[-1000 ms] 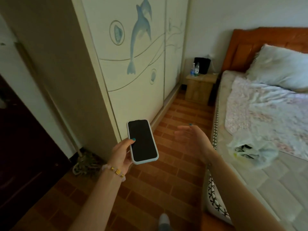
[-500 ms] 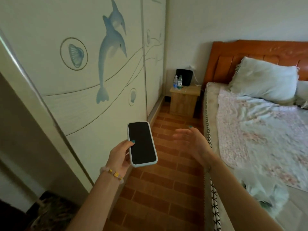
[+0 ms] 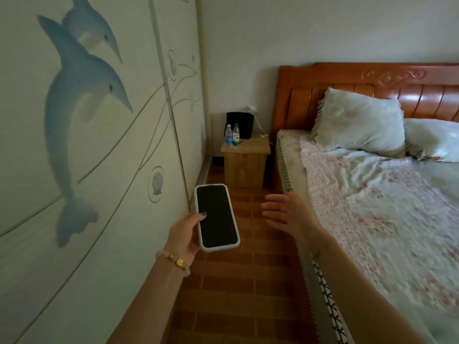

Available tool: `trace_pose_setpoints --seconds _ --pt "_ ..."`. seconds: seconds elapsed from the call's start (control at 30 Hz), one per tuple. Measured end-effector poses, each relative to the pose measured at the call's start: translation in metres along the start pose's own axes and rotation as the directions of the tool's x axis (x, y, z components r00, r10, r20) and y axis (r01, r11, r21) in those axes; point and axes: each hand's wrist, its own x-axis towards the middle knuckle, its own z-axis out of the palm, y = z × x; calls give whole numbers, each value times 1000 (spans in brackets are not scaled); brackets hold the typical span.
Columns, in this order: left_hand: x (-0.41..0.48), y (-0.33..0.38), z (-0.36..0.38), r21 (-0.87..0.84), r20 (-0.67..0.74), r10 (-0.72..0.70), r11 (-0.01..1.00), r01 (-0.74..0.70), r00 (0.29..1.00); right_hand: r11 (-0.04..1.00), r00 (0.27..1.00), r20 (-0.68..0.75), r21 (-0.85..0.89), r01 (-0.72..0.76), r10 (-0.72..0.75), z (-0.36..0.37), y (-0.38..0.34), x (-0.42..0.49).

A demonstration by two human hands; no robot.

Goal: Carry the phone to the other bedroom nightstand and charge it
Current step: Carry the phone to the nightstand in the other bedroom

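Bedroom aisle, brick-pattern floor [image 3: 246, 281] between dolphin wardrobe [image 3: 94, 145] and bed [image 3: 372, 207] | left hand [image 3: 185, 234] grips phone [image 3: 216, 217], dark screen up, thumb on its edge | right hand [image 3: 285, 212] empty, fingers spread, apart from phone | nightstand [image 3: 246, 165] ahead at headboard, two bottles [image 3: 232, 135] on top.

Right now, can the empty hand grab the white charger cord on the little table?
Probably not yet. The right hand hangs open, well short of the nightstand where the cord lies. The floor between looks clear.
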Motion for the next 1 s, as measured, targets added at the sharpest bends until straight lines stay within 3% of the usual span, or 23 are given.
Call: trace_pose_setpoints --seconds 0.37,1.0 --pt "191 84 64 23 150 -75 997 72 986 989 993 -117 146 20 -3 -13 -52 162" --pt "497 163 206 91 71 -45 995 39 996 987 995 -95 162 -15 31 -95 -135 509"
